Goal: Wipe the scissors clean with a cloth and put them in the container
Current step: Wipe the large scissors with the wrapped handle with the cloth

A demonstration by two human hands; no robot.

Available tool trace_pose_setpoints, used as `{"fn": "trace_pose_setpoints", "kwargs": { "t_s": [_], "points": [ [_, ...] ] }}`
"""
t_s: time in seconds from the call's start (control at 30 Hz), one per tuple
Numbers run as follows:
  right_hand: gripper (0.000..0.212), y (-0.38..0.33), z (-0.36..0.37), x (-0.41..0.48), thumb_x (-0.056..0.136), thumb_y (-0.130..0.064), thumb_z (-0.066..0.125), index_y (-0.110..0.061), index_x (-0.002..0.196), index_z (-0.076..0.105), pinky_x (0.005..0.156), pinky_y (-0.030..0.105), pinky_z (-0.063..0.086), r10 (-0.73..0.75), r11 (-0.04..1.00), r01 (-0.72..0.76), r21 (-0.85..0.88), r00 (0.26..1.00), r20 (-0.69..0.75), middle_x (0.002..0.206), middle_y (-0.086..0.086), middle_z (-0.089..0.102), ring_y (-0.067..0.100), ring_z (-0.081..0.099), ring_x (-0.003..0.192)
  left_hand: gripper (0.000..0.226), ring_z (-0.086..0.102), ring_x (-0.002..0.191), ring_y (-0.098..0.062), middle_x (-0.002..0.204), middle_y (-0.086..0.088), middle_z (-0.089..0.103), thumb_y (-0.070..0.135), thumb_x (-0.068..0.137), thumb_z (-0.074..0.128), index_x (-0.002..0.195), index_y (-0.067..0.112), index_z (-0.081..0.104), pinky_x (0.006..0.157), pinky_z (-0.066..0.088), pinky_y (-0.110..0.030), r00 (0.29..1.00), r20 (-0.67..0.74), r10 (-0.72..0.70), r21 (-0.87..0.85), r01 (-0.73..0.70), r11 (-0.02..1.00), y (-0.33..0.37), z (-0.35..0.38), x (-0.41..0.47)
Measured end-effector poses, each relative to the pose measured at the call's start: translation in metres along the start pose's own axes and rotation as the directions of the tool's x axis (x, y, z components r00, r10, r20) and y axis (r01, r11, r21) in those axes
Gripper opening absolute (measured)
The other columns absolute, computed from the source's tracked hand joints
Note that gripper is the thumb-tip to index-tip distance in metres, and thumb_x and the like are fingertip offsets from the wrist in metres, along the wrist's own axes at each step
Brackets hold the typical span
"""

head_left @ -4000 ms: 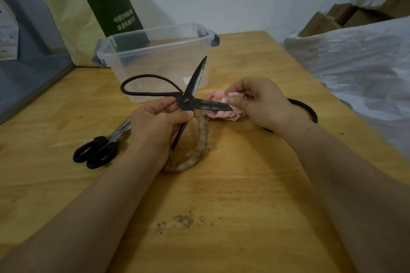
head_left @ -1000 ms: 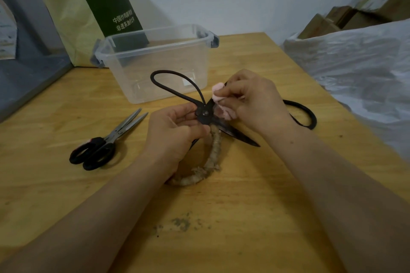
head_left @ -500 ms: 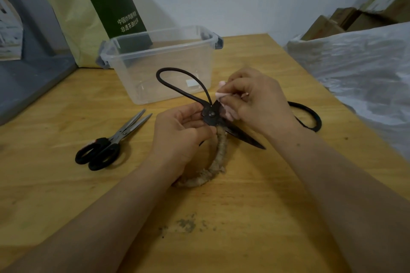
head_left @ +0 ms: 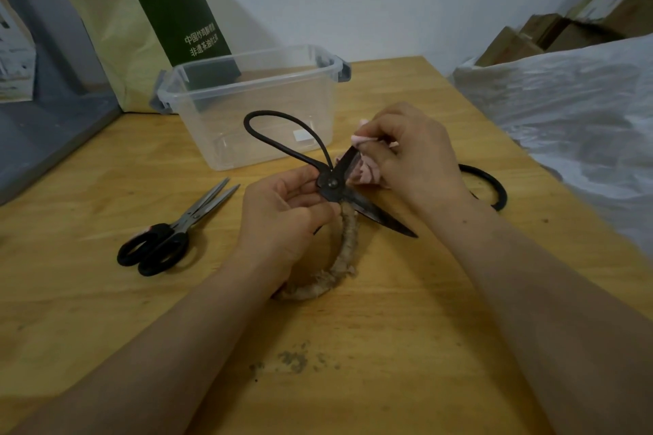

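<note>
Left grip [head_left: 282, 219] is clamping the scissors [head_left: 330, 183] by their pivot; right grip [head_left: 410, 155] is pinching the cloth [head_left: 365, 171] round one splayed blade, probably risking a cut if slipping.

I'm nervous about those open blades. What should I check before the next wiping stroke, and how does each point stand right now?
1. Left hand grips the black iron scissors beside the pivot: ok.
2. Right hand pinches the pink cloth around the upper blade: ok.
3. Bare fingers off the cutting edge: cannot tell, the cloth hides the contact.
4. Lower blade clear of the right forearm: cannot tell, its tip shows close beside it.
5. Clear plastic container open, lid off, ready to receive: ok.
6. Blades wiped clean: cannot tell.
</note>
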State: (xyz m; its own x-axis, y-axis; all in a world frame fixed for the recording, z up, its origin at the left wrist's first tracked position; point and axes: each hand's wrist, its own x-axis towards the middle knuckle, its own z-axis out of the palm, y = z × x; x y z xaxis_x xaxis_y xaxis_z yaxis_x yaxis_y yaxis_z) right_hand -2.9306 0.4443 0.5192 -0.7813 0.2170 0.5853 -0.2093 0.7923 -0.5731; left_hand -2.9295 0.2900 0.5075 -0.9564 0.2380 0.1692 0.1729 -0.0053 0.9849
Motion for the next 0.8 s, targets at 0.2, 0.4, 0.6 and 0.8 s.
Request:
{"fn": "trace_pose_setpoints", "kwargs": {
  "t_s": [0.2,0.4,0.6,0.8],
  "points": [
    [0.008,-0.007,0.003,-0.012,0.081,-0.010,0.071,-0.013,0.088,0.075,0.083,0.033,0.050,-0.085,0.992,0.068,0.104,0.981,0.173,0.094,-0.001,0.064,0.015,0.060,0.091,0.042,0.068,0.067,-0.002,0.074,0.008,0.072,-0.023,0.069,0.065,0.092,0.011,0.067,0.061,0.051,-0.011,0.999,0.038,0.018,0.008,-0.018,1.000,0.000,-0.001,0.000],
    [0.009,0.003,0.003,0.000,0.084,-0.014,0.069,-0.016,0.092,0.072,0.069,-0.001,0.035,0.060,0.993,-0.062,0.105,0.998,0.022,0.092,-0.011,0.054,-0.009,0.049,0.074,0.046,0.066,0.065,0.004,0.080,0.009,0.068,-0.020,0.067,0.068,0.093,0.017,0.062,0.060,0.049,-0.008,1.000,0.010,0.009,-0.007,-0.009,1.000,0.002,-0.001,-0.001],
    [0.019,0.001,0.001,-0.009,0.078,-0.010,0.075,-0.029,0.083,0.070,0.074,0.013,0.044,-0.030,0.981,-0.011,0.194,0.978,0.207,0.087,-0.014,0.059,0.004,0.058,0.084,0.043,0.068,0.070,-0.002,0.085,0.002,0.072,-0.021,0.069,0.066,0.099,0.009,0.066,0.062,0.052,-0.011,0.999,0.039,0.006,0.006,-0.006,1.000,0.001,-0.002,0.000],
    [0.022,0.010,0.002,0.001,0.079,-0.008,0.074,-0.028,0.082,0.066,0.066,0.004,0.038,0.101,0.960,-0.104,0.259,0.995,0.026,0.086,-0.017,0.055,-0.006,0.053,0.072,0.047,0.067,0.067,0.001,0.083,0.007,0.069,-0.020,0.069,0.068,0.100,0.015,0.063,0.061,0.051,-0.010,0.999,0.032,0.012,0.008,-0.013,1.000,0.001,-0.002,0.000]
  ]
}}
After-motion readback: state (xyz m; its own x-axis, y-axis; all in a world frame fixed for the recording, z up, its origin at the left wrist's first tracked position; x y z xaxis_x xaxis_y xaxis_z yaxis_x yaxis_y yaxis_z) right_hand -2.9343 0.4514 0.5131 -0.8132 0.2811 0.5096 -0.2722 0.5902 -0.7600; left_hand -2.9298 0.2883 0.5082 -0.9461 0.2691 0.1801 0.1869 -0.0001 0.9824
